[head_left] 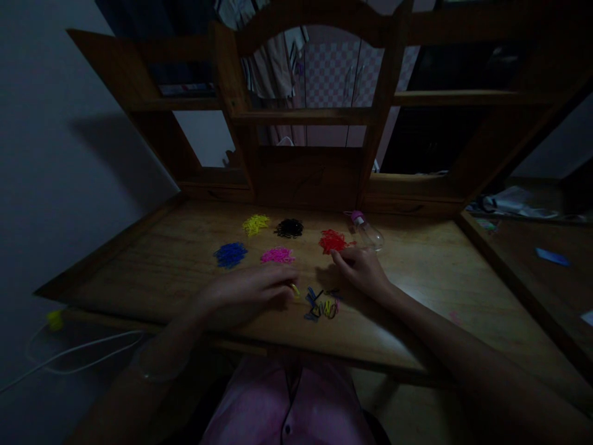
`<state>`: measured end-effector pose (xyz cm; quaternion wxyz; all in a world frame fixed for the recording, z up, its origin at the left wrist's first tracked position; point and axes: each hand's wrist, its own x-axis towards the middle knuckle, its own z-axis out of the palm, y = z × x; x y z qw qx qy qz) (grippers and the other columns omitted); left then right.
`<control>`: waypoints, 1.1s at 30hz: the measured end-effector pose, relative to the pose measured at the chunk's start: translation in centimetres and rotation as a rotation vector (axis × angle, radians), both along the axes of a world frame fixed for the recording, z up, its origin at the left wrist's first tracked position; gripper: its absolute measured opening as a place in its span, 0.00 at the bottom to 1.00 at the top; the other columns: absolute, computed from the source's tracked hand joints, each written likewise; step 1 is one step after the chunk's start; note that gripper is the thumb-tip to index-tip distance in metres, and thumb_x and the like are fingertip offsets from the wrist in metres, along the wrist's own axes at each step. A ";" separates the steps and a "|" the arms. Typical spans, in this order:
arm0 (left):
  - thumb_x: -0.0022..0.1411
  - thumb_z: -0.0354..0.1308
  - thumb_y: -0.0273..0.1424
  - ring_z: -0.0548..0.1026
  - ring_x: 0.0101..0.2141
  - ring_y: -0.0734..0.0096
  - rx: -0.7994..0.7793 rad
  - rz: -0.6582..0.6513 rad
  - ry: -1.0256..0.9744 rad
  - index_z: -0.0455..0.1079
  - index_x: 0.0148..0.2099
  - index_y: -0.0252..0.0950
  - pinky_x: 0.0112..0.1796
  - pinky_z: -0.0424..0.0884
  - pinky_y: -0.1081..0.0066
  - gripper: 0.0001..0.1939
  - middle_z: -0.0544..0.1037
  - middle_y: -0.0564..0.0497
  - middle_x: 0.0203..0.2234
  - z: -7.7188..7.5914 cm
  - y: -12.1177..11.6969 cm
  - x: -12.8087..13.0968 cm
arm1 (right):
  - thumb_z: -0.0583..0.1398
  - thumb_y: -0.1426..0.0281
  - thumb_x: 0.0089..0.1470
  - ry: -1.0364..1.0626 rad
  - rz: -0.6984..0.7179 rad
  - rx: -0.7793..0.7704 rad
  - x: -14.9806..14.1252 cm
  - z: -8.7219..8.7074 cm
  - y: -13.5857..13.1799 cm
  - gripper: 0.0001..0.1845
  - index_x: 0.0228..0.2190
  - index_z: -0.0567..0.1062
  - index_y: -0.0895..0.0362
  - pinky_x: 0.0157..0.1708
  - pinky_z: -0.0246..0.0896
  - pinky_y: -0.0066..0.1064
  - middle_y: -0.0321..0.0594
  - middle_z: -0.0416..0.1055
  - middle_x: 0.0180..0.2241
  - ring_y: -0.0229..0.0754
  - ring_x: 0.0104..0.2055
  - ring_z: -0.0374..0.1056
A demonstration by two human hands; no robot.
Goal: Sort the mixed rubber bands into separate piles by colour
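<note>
My left hand [271,285] is closed in a pinch above the desk, with a yellow rubber band [295,289] at its fingertips. To its right lies a small mixed heap of rubber bands [320,304] in blue, black, yellow and pink. My right hand [364,267] has its thumb and forefinger together at the near edge of a red rubber band pile [332,241]; whether a band is between them is too dark to tell. Beyond my left hand are a pink pile [277,254], a blue pile [230,254], a yellow pile [256,224] and a black pile [289,228].
A clear bulb-shaped bottle [370,237] with a pink cap lies just beyond my right hand. The wooden desk [162,253] has a shelf frame [310,116] along its back. A white cable [88,343] hangs at the left, below the desk edge.
</note>
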<state>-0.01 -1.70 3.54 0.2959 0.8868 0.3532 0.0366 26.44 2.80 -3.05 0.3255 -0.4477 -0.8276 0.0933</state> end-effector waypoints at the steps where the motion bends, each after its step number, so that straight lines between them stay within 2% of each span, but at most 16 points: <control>1: 0.67 0.48 0.34 0.71 0.38 0.69 0.014 -0.011 -0.001 0.68 0.44 0.38 0.38 0.66 0.74 0.10 0.74 0.50 0.38 0.4 0.5 -0.4 | 0.51 0.64 0.62 0.001 -0.002 0.003 0.0 0.0 0.0 0.26 0.14 0.63 0.58 0.22 0.40 0.29 0.34 0.59 0.14 0.31 0.16 0.52; 4: 0.68 0.47 0.36 0.71 0.36 0.69 0.085 0.049 -0.002 0.68 0.45 0.37 0.37 0.65 0.73 0.12 0.74 0.50 0.37 2.0 3.4 -2.5 | 0.51 0.64 0.62 -0.001 0.002 0.008 0.1 0.0 0.0 0.26 0.14 0.63 0.58 0.22 0.40 0.29 0.34 0.60 0.14 0.31 0.17 0.52; 7: 0.63 0.52 0.37 0.70 0.33 0.68 0.265 0.232 0.056 0.69 0.39 0.35 0.33 0.62 0.73 0.11 0.73 0.50 0.31 2.5 8.2 -5.6 | 0.51 0.64 0.62 -0.006 0.007 -0.001 0.1 0.2 -0.1 0.25 0.15 0.63 0.59 0.23 0.42 0.29 0.35 0.61 0.15 0.32 0.18 0.54; 10: 0.58 0.56 0.35 0.70 0.31 0.69 0.295 0.427 0.260 0.70 0.36 0.35 0.32 0.61 0.74 0.09 0.74 0.50 0.30 1.6 13.0 -8.2 | 0.50 0.63 0.62 -0.004 0.013 0.002 0.1 0.3 -0.1 0.26 0.15 0.64 0.59 0.23 0.43 0.29 0.36 0.62 0.15 0.32 0.18 0.54; 12: 0.54 0.58 0.34 0.70 0.29 0.69 0.279 0.482 0.296 0.71 0.32 0.35 0.31 0.60 0.74 0.07 0.75 0.51 0.26 0.6 15.3 -9.2 | 0.50 0.63 0.63 0.001 0.015 0.004 0.1 0.4 -0.1 0.26 0.15 0.65 0.58 0.23 0.43 0.29 0.36 0.63 0.15 0.33 0.18 0.55; 14: 0.52 0.59 0.33 0.70 0.28 0.70 0.282 0.515 0.290 0.71 0.31 0.35 0.30 0.60 0.75 0.07 0.75 0.52 0.25 -0.3 16.6 -9.7 | 0.50 0.63 0.63 0.006 0.015 0.000 0.1 0.5 -0.2 0.26 0.15 0.66 0.58 0.23 0.43 0.30 0.37 0.64 0.16 0.33 0.18 0.55; 17: 0.51 0.60 0.33 0.71 0.30 0.71 0.301 0.546 0.261 0.73 0.32 0.35 0.32 0.60 0.76 0.07 0.76 0.52 0.26 -1.0 17.1 -9.9 | 0.51 0.64 0.63 0.009 0.018 -0.008 0.1 0.6 -0.3 0.26 0.15 0.67 0.58 0.23 0.43 0.30 0.37 0.66 0.16 0.34 0.18 0.56; 20: 0.52 0.60 0.33 0.73 0.32 0.71 0.303 0.545 0.224 0.74 0.35 0.35 0.34 0.62 0.76 0.09 0.78 0.52 0.29 -0.8 16.8 -10.0 | 0.51 0.64 0.62 0.010 0.022 0.003 0.0 0.7 -0.4 0.25 0.15 0.67 0.58 0.23 0.43 0.30 0.37 0.66 0.16 0.34 0.18 0.55; 30: 0.58 0.56 0.34 0.75 0.38 0.67 0.335 0.510 0.101 0.75 0.41 0.37 0.40 0.64 0.73 0.11 0.80 0.51 0.36 1.9 14.8 -9.2 | 0.51 0.64 0.62 -0.007 0.015 0.007 0.0 0.7 -0.4 0.25 0.16 0.67 0.59 0.23 0.42 0.30 0.36 0.64 0.15 0.33 0.17 0.55; 33: 0.60 0.55 0.32 0.74 0.39 0.65 0.425 0.578 0.156 0.75 0.41 0.37 0.41 0.64 0.71 0.10 0.79 0.50 0.37 2.9 13.6 -8.2 | 0.51 0.64 0.63 -0.005 0.018 0.001 -0.1 0.8 -0.5 0.25 0.16 0.67 0.59 0.24 0.43 0.30 0.36 0.65 0.16 0.33 0.18 0.56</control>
